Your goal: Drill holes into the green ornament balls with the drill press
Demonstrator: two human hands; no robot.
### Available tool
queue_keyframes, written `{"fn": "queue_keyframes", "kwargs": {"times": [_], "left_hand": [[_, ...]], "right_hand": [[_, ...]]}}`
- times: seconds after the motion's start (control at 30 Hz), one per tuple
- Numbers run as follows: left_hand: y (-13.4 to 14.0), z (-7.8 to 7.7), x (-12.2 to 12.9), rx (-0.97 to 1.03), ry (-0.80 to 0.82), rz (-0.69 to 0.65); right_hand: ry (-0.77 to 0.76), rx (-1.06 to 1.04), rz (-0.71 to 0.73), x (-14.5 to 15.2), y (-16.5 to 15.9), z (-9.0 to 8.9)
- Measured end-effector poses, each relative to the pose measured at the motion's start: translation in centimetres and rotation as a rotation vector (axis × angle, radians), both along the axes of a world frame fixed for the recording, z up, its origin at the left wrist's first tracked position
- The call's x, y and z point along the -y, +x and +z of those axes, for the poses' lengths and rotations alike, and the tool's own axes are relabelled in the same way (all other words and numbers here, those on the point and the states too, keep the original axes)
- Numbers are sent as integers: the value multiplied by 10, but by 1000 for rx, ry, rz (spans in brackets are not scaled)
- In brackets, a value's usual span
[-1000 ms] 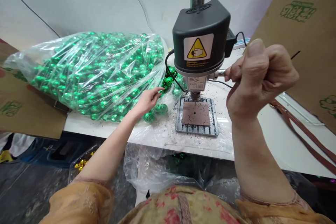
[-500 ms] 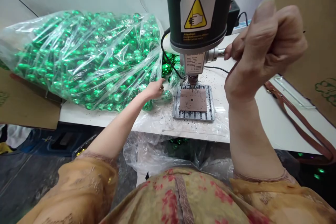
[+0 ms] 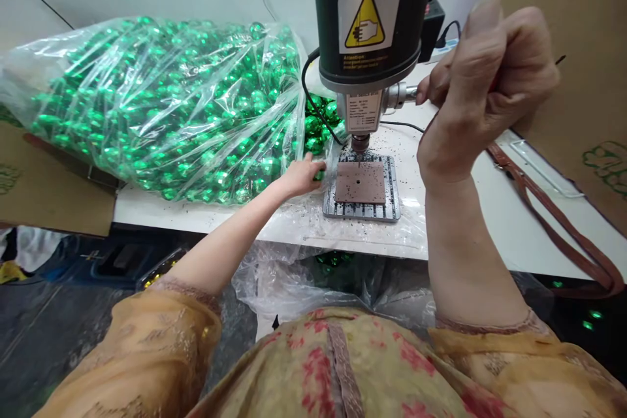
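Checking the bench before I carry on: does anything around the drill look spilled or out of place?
Yes. Dark shavings are scattered over the white table and plastic sheet around the drill base plate. Green balls have spilled from the open bag beside the left hand.

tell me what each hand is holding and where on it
The right hand is fisted round the drill press's feed handle at its outer end. The left hand closes on a green ball; its grip point is hidden.
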State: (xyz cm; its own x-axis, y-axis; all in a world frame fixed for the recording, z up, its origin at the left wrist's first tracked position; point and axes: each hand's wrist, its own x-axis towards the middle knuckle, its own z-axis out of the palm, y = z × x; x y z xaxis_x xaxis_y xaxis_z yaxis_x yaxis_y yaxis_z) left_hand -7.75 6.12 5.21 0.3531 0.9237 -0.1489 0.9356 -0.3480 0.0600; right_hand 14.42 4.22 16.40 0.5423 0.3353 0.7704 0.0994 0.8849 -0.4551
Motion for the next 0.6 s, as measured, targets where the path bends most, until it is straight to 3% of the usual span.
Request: {"fn": "queue_keyframes", "kwargs": {"times": [0.17,0.27,0.33,0.5,0.6], "left_hand": [[-4,2,23,386,533,138],[-7,4,39,528,670,101],[-8,-3,45,538,617,54],[-12,-33,42,382,219,5],[-16,-37,38,483,275,95]], "right_hand": [[-1,16,-2,-1,1,-1],[31,10,26,1,1,-2],[19,9,14,2,0,-3],[-22,15,-7,2,2,-7],[10,11,24,2,2,-8]]}}
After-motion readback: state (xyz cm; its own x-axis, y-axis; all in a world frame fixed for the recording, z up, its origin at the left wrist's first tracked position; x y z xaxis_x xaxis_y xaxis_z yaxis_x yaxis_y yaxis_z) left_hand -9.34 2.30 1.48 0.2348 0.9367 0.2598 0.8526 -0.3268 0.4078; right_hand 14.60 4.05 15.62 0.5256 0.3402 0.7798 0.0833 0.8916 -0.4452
